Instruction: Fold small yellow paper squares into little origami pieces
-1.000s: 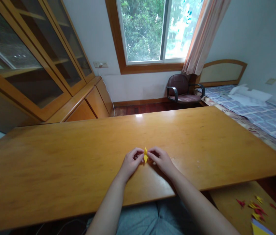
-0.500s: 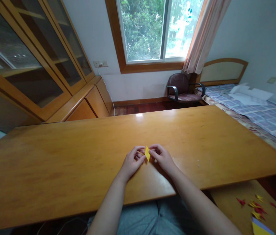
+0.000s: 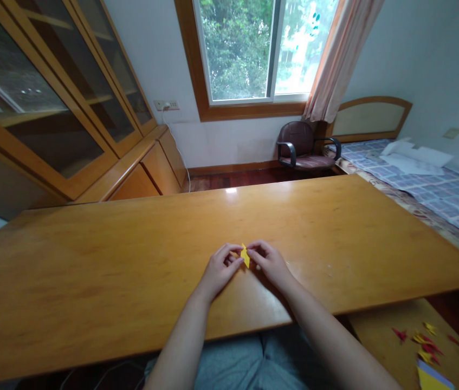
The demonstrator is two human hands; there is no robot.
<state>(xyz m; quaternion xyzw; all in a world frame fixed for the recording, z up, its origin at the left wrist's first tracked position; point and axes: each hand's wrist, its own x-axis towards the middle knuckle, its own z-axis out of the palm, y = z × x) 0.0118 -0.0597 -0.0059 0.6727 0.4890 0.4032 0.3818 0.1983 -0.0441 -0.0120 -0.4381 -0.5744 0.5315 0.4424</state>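
Note:
A small folded piece of yellow paper [image 3: 245,257], pointed at its lower end, is held upright just over the wooden table [image 3: 131,260]. My left hand [image 3: 223,270] pinches its left side between thumb and fingers. On the other side, my right hand [image 3: 268,261] grips the upper right edge with bent fingers. The fingertips hide part of the paper, and its exact folds are too small to make out.
On a lower surface [image 3: 383,325] at the right lie several red and yellow folded paper pieces [image 3: 426,344] and a yellow paper sheet [image 3: 432,378]. Beyond the table stand a brown armchair [image 3: 300,143], a bed [image 3: 436,189] and a glass-fronted cabinet [image 3: 127,154].
The yellow paper's top has changed from a plain point to a bent, narrower tip. My fingers have shifted only slightly around it.

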